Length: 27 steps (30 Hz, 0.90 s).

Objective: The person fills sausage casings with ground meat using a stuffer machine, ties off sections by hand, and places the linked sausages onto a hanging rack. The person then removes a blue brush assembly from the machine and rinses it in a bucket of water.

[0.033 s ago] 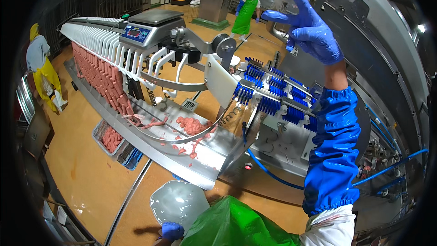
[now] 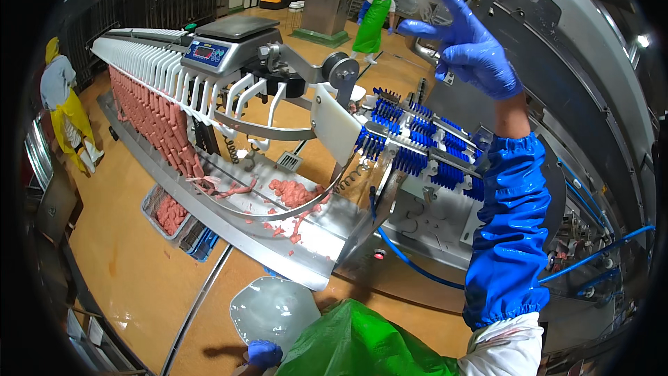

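My right hand (image 2: 473, 52), in a blue glove, is raised at the upper right in front of the grey machine. Two digits stretch out apart and the others bend inward; nothing is in it. Low in the view, my left hand (image 2: 264, 354), also blue-gloved, looks curled at the lower edge of a wet, whitish rounded tub or pan (image 2: 275, 310). Whether it grips that rim is hidden. Ahead, links of pink sausage (image 2: 156, 118) hang from white hooks (image 2: 198, 90) on a long conveyor. Loose pink meat (image 2: 292, 193) lies on the metal tray (image 2: 306, 254) below.
A scale (image 2: 216, 49) stands above the hooks. Blue-bristled rollers (image 2: 424, 132) sit between it and my right arm. A grey crate (image 2: 149, 202) of pink meat is on the floor. One person in yellow (image 2: 66, 104) is at left, another in a green apron (image 2: 374, 24) further back.
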Each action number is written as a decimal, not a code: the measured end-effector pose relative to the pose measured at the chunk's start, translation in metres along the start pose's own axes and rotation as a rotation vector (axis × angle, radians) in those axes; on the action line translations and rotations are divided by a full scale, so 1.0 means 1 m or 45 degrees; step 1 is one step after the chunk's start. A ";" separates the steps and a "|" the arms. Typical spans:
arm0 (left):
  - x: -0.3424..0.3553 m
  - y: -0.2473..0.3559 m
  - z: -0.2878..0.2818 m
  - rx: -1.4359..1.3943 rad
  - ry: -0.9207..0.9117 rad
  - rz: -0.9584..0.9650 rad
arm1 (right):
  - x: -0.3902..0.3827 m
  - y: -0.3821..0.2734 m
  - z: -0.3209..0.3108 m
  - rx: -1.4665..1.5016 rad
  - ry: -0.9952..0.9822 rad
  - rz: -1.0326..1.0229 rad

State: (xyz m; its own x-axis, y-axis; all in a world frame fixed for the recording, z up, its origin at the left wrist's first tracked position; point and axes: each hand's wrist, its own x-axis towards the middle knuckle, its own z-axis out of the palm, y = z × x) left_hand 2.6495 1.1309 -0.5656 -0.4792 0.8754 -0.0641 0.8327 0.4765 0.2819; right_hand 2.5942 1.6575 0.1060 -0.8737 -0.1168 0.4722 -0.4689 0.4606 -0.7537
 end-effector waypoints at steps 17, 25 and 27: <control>0.012 0.020 -0.038 0.049 -0.351 -0.253 | -0.164 0.135 -0.065 -1.503 0.325 1.236; 0.011 0.016 -0.032 0.173 -0.572 -0.181 | -0.164 0.132 -0.060 -1.556 0.376 1.121; 0.009 0.016 -0.022 0.265 -0.462 -0.206 | -0.171 0.133 -0.056 -1.541 0.395 1.133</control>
State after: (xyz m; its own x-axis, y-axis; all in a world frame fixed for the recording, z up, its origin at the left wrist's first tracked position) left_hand 2.6522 1.1449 -0.5410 -0.5107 0.7423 -0.4337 0.8107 0.5838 0.0446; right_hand 2.6882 1.7876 -0.0492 -0.6726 0.6877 0.2732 0.6927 0.7150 -0.0946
